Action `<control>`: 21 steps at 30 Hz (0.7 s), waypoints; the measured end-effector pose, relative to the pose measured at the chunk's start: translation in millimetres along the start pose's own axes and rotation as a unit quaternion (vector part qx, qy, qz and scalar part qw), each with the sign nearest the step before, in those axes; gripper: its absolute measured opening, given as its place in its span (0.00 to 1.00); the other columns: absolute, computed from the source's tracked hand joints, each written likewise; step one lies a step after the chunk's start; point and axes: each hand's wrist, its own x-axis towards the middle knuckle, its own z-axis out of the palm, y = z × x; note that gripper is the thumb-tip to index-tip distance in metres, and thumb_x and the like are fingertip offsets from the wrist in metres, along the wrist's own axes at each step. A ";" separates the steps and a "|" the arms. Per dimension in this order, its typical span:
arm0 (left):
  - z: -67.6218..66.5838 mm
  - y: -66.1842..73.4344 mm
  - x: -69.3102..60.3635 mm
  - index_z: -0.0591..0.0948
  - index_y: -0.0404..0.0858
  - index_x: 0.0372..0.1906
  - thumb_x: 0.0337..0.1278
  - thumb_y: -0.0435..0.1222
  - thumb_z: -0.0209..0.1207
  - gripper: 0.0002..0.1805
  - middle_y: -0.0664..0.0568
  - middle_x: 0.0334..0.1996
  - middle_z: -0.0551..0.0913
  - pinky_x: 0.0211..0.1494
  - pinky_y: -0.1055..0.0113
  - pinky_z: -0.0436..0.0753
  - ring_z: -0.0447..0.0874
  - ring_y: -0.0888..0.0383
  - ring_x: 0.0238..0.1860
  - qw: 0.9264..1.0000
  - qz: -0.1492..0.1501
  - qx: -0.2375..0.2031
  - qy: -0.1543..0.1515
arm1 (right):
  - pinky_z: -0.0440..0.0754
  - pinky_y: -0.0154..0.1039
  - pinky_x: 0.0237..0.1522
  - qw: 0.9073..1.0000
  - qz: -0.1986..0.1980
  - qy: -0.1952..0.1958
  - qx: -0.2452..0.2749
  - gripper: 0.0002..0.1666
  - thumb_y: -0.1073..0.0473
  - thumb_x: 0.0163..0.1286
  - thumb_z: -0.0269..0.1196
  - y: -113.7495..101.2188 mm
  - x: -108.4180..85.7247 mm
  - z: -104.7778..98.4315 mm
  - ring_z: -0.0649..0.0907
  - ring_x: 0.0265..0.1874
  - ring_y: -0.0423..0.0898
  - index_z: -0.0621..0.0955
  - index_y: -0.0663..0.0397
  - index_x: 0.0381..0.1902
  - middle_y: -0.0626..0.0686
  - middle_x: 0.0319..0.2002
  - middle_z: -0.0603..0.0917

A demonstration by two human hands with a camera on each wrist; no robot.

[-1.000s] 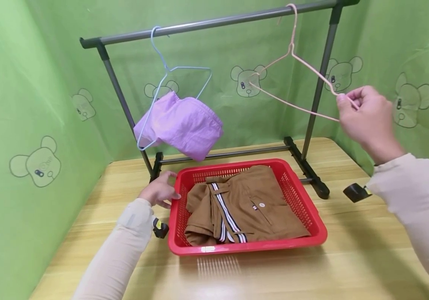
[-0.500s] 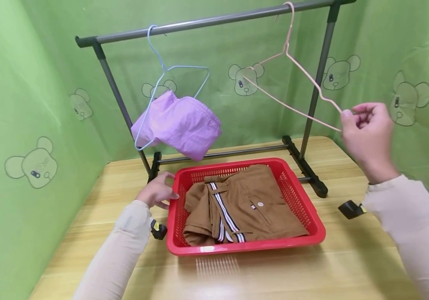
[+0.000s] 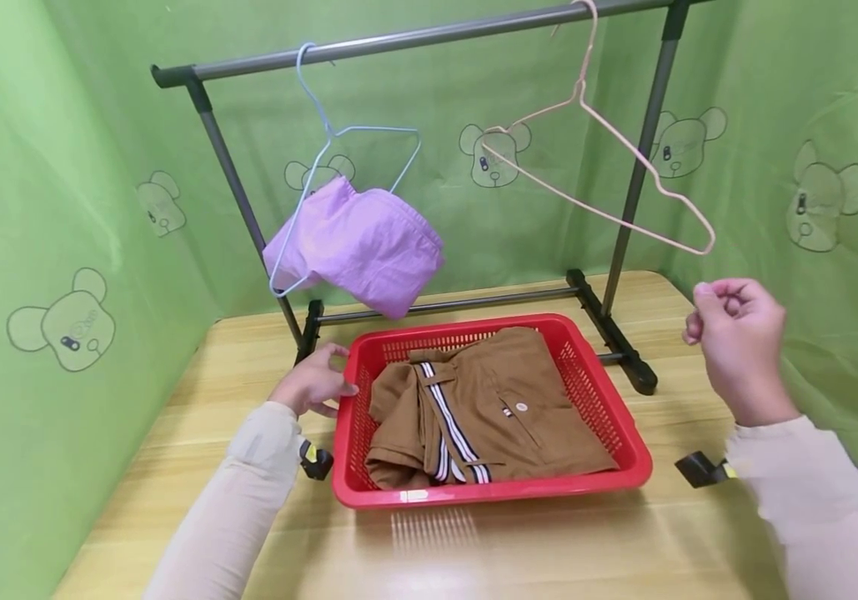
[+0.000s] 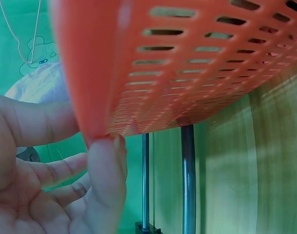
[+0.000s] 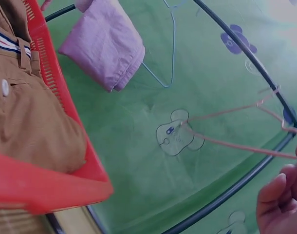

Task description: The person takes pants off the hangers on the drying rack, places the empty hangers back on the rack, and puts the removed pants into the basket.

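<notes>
My left hand [image 3: 312, 383] pinches the left rim of a red plastic basket [image 3: 489, 494]; the left wrist view shows its thumb [image 4: 107, 180] against that rim. Folded brown trousers [image 3: 489, 408] with a striped waistband lie in the basket. My right hand [image 3: 744, 350] hangs in the air with loosely curled fingers, holding nothing visible. Just above it, apart from it, is the lower right corner of a pink wire hanger [image 3: 624, 223]. That hanger hooks over the rack's bar and carries no garment.
A metal clothes rack [image 3: 429, 37] stands behind the basket. From its left side hangs a blue hanger [image 3: 316, 171] with a folded purple garment [image 3: 368, 246] over it. Green fabric [image 3: 61, 208] encloses the sides and back of the wooden table [image 3: 248, 333].
My right hand has let go of the pink hanger and moved down. The hanger has swung slightly upward at its right end. My left hand stays on the basket rim.
</notes>
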 end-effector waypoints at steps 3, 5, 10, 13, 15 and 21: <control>0.0 0.2 0.0 0.61 0.38 0.67 0.56 0.22 0.58 0.34 0.35 0.52 0.75 0.33 0.54 0.86 0.84 0.46 0.39 1.000 0.001 0.001 -0.001 | 0.78 0.30 0.18 0.996 0.032 -0.050 0.073 0.06 0.71 0.67 0.61 14.2 -2.2 -9.4 0.75 0.16 0.42 0.73 0.64 0.34 0.52 0.22 0.76; -0.1 0.6 0.0 0.61 0.38 0.67 0.56 0.23 0.58 0.34 0.35 0.53 0.75 0.32 0.53 0.86 0.84 0.46 0.39 1.000 0.001 0.002 0.000 | 0.78 0.31 0.20 0.986 0.062 -0.094 0.124 0.04 0.72 0.68 0.60 24.1 -2.2 -16.6 0.76 0.18 0.43 0.74 0.65 0.35 0.53 0.23 0.76; -0.2 0.7 0.0 0.61 0.38 0.67 0.57 0.23 0.58 0.34 0.35 0.53 0.75 0.32 0.53 0.86 0.84 0.46 0.39 1.000 0.002 0.001 0.001 | 0.81 0.33 0.26 0.958 0.131 -0.171 0.187 0.03 0.71 0.72 0.55 49.6 -2.5 -33.2 0.79 0.23 0.45 0.77 0.66 0.41 0.55 0.26 0.77; 0.3 0.1 0.5 0.61 0.38 0.67 0.57 0.23 0.58 0.34 0.35 0.52 0.75 0.33 0.53 0.86 0.84 0.46 0.39 1.000 0.003 -0.002 0.001 | 0.84 0.34 0.31 0.950 0.152 -0.188 0.198 0.06 0.70 0.73 0.54 64.8 -5.0 -38.6 0.82 0.29 0.47 0.77 0.65 0.43 0.55 0.30 0.80; 0.7 -0.8 0.9 0.61 0.39 0.67 0.57 0.23 0.58 0.33 0.36 0.52 0.75 0.33 0.53 0.86 0.84 0.46 0.39 1.000 0.003 -0.005 0.001 | 0.84 0.35 0.35 0.945 0.159 -0.201 0.203 0.07 0.70 0.73 0.53 74.4 -7.7 -40.3 0.84 0.33 0.48 0.77 0.64 0.45 0.56 0.33 0.82; 2.0 -3.0 0.7 0.62 0.38 0.67 0.58 0.23 0.59 0.33 0.36 0.52 0.76 0.34 0.53 0.86 0.84 0.46 0.39 1.000 0.004 -0.010 0.004 | 0.82 0.36 0.48 0.936 0.138 -0.282 0.159 0.13 0.70 0.76 0.48 100.3 -16.7 -39.8 0.84 0.46 0.46 0.75 0.60 0.53 0.55 0.47 0.83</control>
